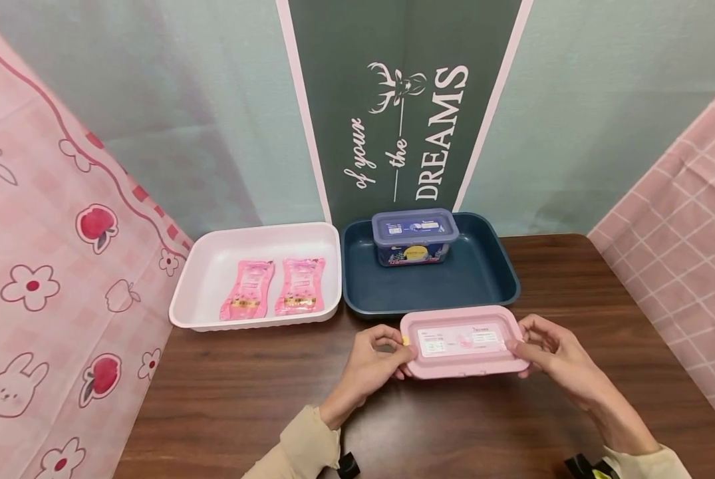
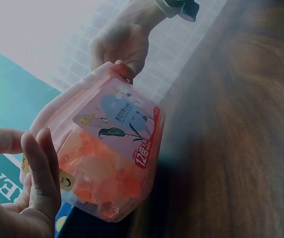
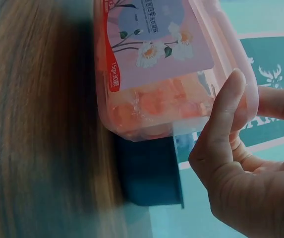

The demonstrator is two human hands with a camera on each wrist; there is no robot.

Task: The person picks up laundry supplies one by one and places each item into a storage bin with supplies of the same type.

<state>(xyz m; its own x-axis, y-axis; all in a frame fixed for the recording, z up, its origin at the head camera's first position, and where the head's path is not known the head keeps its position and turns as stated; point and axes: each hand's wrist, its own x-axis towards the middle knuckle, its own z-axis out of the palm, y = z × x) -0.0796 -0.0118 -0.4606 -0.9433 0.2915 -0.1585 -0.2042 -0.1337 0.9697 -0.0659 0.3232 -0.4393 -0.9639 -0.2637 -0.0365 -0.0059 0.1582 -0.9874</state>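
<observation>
A box of laundry pods (image 1: 463,342) with a pink lid is between my two hands, just in front of the dark blue tray (image 1: 429,293). My left hand (image 1: 375,362) grips its left end by the lid's rim, near a small yellow sticker. At the opposite end my right hand (image 1: 557,352) grips the rim, thumb on top and fingers beneath. Through the clear wall of the box (image 2: 99,173), orange-pink pods show in the left wrist view. Flowers and "15g×30" are printed on the label (image 3: 156,37) in the right wrist view.
Inside the blue tray, toward its back, stands a blue-lidded box (image 1: 416,237). Left of it is a white tray (image 1: 255,239) holding two pink pouches (image 1: 300,286). Both trays sit on a brown wooden table (image 1: 261,386), with a printed curtain (image 1: 231,120) behind.
</observation>
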